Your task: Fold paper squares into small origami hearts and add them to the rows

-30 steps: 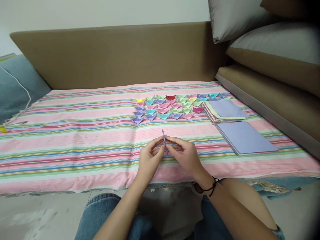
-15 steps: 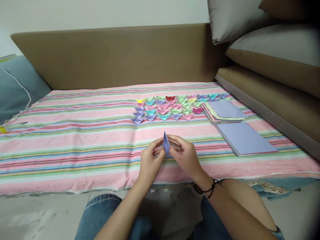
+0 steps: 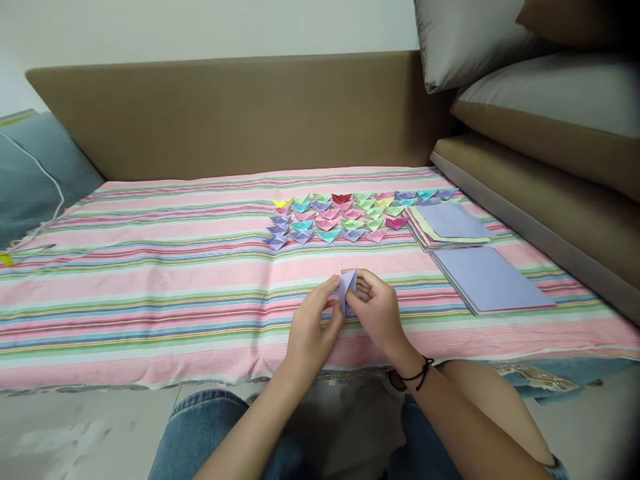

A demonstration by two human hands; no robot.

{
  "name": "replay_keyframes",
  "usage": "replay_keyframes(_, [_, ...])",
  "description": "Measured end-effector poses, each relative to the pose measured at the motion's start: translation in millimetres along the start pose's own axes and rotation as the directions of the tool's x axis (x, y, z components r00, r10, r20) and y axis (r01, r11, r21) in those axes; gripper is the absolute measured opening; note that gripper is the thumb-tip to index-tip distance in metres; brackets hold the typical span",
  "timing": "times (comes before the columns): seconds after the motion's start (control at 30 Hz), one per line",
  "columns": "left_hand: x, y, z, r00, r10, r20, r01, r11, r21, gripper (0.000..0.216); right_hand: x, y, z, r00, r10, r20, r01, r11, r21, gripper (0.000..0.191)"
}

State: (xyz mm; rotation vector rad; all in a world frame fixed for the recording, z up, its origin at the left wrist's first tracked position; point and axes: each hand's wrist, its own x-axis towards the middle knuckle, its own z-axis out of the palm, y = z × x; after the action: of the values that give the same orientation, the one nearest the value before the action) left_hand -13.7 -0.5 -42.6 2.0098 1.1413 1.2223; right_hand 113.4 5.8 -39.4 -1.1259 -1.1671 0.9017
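A small folded piece of purple paper is held between my two hands, above the striped cloth near its front edge. My left hand pinches its left side with thumb and fingers. On the other side, my right hand grips the paper between thumb and curled fingers. The paper shows a pointed, triangular face. Beyond my hands, several folded paper boats in many colours stand in rows on the cloth.
Purple sheets top a neat paper stack on the right, with a looser stack of coloured paper behind it. Grey and brown cushions are piled at the right. A white cable and scissors lie far left.
The purple paper has turned from a narrow edge-on diamond to a broader triangular face. Both hands have shifted slightly right, and the left has rotated with its fingers higher.
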Motion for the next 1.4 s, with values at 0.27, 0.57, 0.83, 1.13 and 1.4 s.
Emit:
replay_keyframes(0.27, [14.8, -7.6, -19.1, 0.999, -0.047, -0.025, 0.04, 0.974, -0.224, 0.023, 6.2, -3.2, -8.8, 0.95, 0.263, 0.17, -0.298, 0.924, 0.238, 0.024])
replay_keyframes(0.57, [14.9, -1.2, -25.9, 0.999, 0.025, -0.043, -0.035, 0.967, -0.251, 0.014, 3.6, -2.5, -9.6, 0.912, 0.307, 0.271, -0.381, 0.879, 0.287, 0.019])
replay_keyframes(0.83, [11.7, 1.0, -21.9, 0.993, -0.015, -0.117, -0.024, 0.946, -0.322, 0.003, 1.9, -12.4, -9.3, 0.887, 0.319, 0.335, -0.425, 0.848, 0.317, 0.017])
replay_keyframes(1.13, [11.2, -6.1, -7.2, 0.801, -0.553, -0.23, 0.273, 0.679, -0.681, 0.013, 0.3, -12.2, -5.7, 0.936, 0.274, 0.221, -0.339, 0.871, 0.356, 0.026])
replay_keyframes(1.4, [10.0, -6.7, -0.4, 0.716, -0.694, -0.075, 0.333, 0.435, -0.836, 0.021, -5.3, -13.4, 3.5, 0.989, 0.102, 0.111, -0.121, 0.975, 0.184, 0.022])
